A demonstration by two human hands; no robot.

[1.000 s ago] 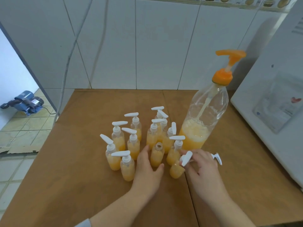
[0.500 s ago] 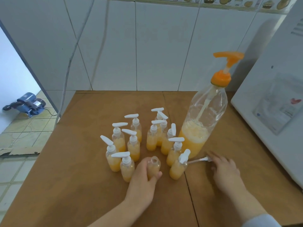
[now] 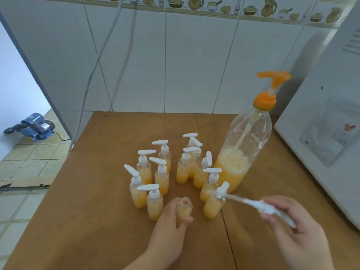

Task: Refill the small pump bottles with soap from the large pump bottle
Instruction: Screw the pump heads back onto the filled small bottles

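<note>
My left hand [image 3: 167, 228] grips an uncapped small bottle [image 3: 184, 210] of orange soap, upright at the front of the group. My right hand [image 3: 294, 228] holds a white pump cap [image 3: 268, 208] in the air, its dip tube [image 3: 236, 198] pointing left toward the bottles; the cap is blurred. Several capped small bottles [image 3: 161, 176] with white pumps stand in a cluster on the brown table [image 3: 109, 188]. The large clear bottle [image 3: 243, 149] with an orange pump [image 3: 272, 80] stands behind them at the right, about a third full of orange soap.
A white appliance [image 3: 327, 133] takes up the table's right side. A white tiled wall [image 3: 175, 65] stands behind. Left of the table the floor lies lower, with a blue pump [image 3: 33, 126] and a strip of cardboard [image 3: 25, 182] on it.
My left hand closed around the uncapped bottle and drew it toward me. My right hand left the capped front bottle, took the loose pump cap off the table and lifted it.
</note>
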